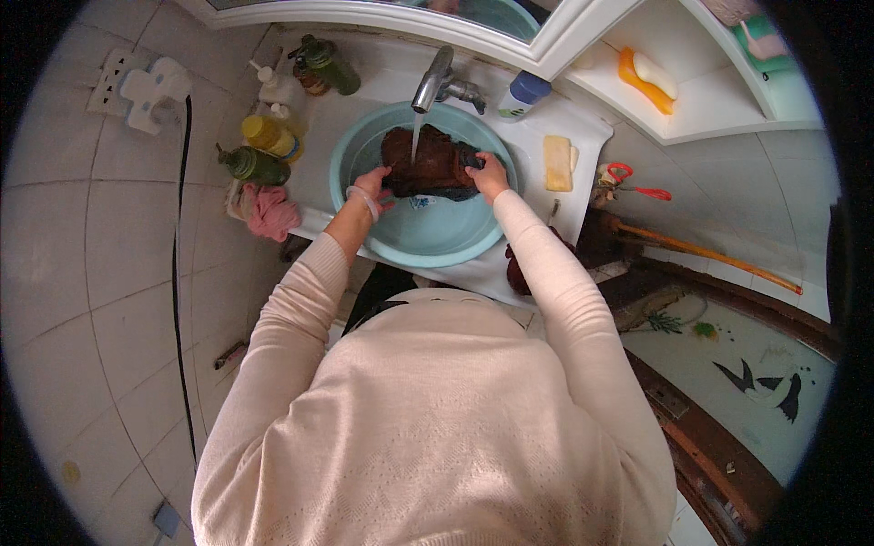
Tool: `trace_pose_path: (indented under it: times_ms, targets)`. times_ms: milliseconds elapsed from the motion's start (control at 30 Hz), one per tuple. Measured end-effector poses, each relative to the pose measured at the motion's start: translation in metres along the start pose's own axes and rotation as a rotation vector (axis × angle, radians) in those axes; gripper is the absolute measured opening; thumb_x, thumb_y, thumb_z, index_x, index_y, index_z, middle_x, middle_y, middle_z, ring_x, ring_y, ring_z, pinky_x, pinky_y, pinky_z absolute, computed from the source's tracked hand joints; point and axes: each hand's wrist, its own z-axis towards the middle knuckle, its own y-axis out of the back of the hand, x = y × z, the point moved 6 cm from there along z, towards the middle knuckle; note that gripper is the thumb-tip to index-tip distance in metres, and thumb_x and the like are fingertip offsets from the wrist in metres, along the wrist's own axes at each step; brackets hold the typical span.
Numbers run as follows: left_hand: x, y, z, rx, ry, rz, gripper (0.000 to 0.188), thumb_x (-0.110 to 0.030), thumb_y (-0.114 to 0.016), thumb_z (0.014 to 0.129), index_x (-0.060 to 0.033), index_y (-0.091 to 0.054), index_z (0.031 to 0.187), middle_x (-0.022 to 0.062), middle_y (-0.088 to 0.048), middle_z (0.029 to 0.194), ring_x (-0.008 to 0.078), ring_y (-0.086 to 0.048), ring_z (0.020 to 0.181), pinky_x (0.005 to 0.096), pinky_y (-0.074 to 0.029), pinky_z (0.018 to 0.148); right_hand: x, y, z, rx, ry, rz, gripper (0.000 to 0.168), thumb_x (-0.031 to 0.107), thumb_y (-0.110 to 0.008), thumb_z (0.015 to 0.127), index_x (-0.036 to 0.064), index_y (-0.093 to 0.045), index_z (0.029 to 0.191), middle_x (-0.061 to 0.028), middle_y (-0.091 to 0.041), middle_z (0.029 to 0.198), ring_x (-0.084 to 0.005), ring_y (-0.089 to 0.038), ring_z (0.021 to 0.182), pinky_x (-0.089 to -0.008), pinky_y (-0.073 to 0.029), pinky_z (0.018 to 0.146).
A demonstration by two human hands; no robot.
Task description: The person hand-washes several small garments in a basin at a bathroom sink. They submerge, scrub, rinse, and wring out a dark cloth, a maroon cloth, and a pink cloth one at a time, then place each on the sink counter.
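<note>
A dark brown wet cloth or garment lies in a pale blue plastic basin that holds water. Water runs onto it from a chrome faucet. At the cloth's right end, my right hand grips a bunched dark edge. My left hand, with a pale bangle at the wrist, touches the left edge. Its lower fingers are spread over the water; whether the others hold the fabric is unclear. The basin sits in a white washbasin.
Left of the basin stand green bottles, a yellow-capped bottle and a pink cloth. To the right are a blue-capped bottle, a yellowish soap bar and red-handled scissors. A mirror cabinet overhangs the back.
</note>
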Motion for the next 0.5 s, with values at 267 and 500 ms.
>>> trace_pose_path:
  times_ms: [267, 500]
  targets:
    - [-0.029, -0.049, -0.043, 0.463, -0.681, 0.441, 0.078, 0.0, -0.074, 0.074, -0.0058, -0.034, 0.141, 0.0105, -0.051, 0.134, 0.0257, -0.048, 0.124, 0.0407, -0.04, 0.104, 0.112, -0.007, -0.071, 0.484, -0.043, 0.775, 0.039, 0.016, -0.064, 0.09, -0.003, -0.052, 0.122, -0.0111, -0.062, 0.111, -0.0198, -0.061, 0.098, -0.033, -0.05, 0.085]
    - [-0.053, -0.084, -0.117, 0.586, -0.848, 0.428, 0.071, -0.002, -0.081, 0.071, -0.004, -0.045, 0.132, 0.0071, -0.056, 0.129, 0.0188, -0.051, 0.122, 0.0345, -0.039, 0.105, 0.264, 0.052, -0.147, 0.561, 0.499, 0.685, 0.028, 0.014, -0.068, 0.088, 0.003, -0.056, 0.111, -0.0006, -0.06, 0.098, -0.0083, -0.055, 0.091, -0.0233, -0.046, 0.082]
